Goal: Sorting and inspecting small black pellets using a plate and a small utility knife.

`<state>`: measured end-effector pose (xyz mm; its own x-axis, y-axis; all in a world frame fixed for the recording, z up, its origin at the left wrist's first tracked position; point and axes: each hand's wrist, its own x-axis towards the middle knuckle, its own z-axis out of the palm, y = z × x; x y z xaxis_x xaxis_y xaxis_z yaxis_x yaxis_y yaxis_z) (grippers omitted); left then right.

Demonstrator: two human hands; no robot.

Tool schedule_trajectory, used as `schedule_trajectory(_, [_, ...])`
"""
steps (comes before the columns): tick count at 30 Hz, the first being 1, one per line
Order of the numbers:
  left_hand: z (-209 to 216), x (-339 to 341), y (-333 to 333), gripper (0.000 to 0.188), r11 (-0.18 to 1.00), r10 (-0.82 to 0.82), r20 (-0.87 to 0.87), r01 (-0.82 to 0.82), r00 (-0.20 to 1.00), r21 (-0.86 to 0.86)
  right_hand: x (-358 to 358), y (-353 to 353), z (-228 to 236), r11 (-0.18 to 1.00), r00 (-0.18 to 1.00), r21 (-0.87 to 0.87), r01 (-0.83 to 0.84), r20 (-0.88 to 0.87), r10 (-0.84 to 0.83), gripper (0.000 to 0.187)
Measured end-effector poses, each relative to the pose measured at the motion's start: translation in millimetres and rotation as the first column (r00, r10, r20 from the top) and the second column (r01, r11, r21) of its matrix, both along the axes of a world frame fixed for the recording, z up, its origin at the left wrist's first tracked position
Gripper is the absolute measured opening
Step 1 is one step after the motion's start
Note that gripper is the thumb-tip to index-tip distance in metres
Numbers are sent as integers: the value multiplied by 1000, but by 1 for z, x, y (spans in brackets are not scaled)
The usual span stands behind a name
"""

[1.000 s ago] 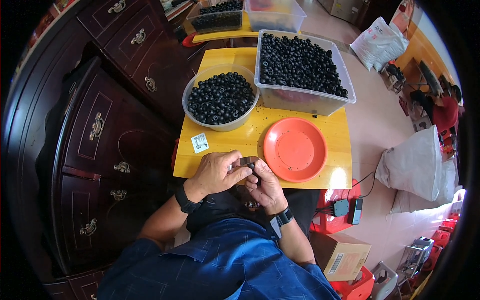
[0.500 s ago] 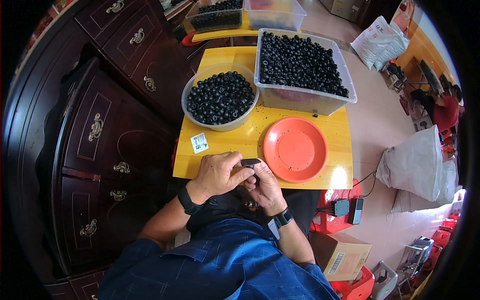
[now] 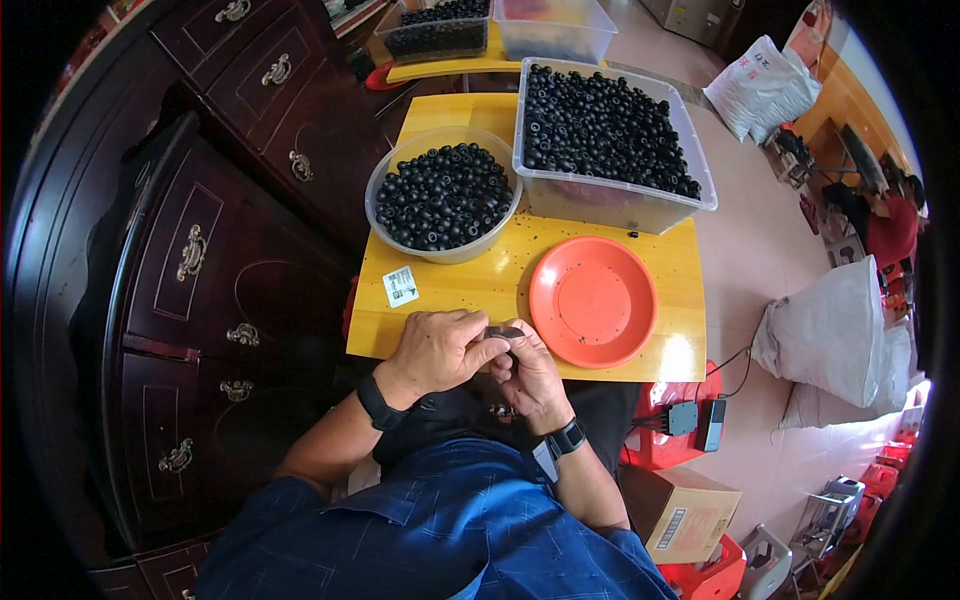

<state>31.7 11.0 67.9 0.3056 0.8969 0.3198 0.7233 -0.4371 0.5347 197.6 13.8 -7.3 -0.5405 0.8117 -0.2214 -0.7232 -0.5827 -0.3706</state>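
Note:
My left hand (image 3: 435, 350) and my right hand (image 3: 535, 378) meet just off the near edge of the yellow table. Between their fingertips sits a small dark, flat-looking piece (image 3: 504, 332), its kind too small to make out. The left thumb and forefinger press on one end, and the right fingers close round the other. Part of it is hidden by the fingers. An orange-red round plate (image 3: 592, 300) with a few dark crumbs lies just beyond my right hand. Further off stand a round clear tub (image 3: 375, 212) and a rectangular clear bin (image 3: 600, 196), both full of small black ring-like parts.
A white label card (image 3: 400, 287) lies on the yellow table (image 3: 450, 312), among scattered dark crumbs. Dark wooden cabinets (image 3: 215, 230) rise close on the left. At the right are a red stool (image 3: 650, 445) bearing small devices, a cardboard box (image 3: 690, 505) and white sacks (image 3: 825, 320).
The dark piece has tilted and dropped slightly between my fingers, with the right fingertips now further over it. Both hands stay in nearly the same place.

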Motion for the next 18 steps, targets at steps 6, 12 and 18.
schedule_trajectory(6, [0,-4,-1,31,991,3,90,10,996,-135,-2,1,4,998,1000,-68,-11,5,12,13])
schedule_trajectory(12, [0,-3,2,22,991,9,256,25,967,-129,-2,2,2,996,998,-67,-56,1,56,17])
schedule_trajectory(18, [16,-11,19,17,987,-21,86,35,996,-158,-4,1,-3,982,995,-162,-99,-4,100,23])
